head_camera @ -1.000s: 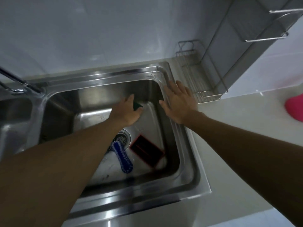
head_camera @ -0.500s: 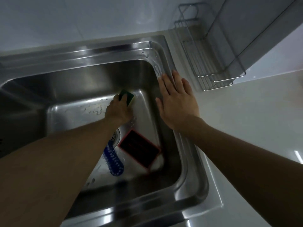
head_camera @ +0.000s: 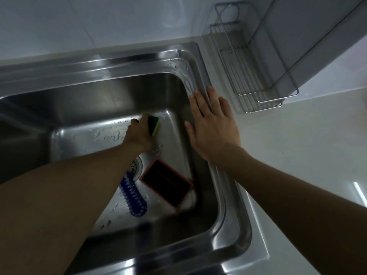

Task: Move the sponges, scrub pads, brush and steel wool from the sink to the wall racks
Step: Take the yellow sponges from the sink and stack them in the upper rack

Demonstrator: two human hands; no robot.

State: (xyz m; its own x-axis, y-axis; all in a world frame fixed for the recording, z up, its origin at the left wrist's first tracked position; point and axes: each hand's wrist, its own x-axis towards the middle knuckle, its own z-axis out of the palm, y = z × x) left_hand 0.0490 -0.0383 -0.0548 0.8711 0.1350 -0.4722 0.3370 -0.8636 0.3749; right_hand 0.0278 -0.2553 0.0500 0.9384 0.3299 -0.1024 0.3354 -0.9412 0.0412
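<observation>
Down at the far end of the sink (head_camera: 228,205) floor, the green-and-yellow sponge (head_camera: 154,125) is closed in the left hand (head_camera: 139,135), so this looks like the pickup. Next comes a lift over the right rim to the wire rack (head_camera: 256,84) on the wall, with open air between. The right hand (head_camera: 212,126) lies flat and empty on that rim. The blue brush (head_camera: 134,197) and red-edged pad (head_camera: 166,183) wait near the drain.

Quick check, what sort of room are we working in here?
Most likely a home kitchen: a stainless steel sink set in a pale countertop, a wire rack on the wall, a sponge in the left hand.
</observation>
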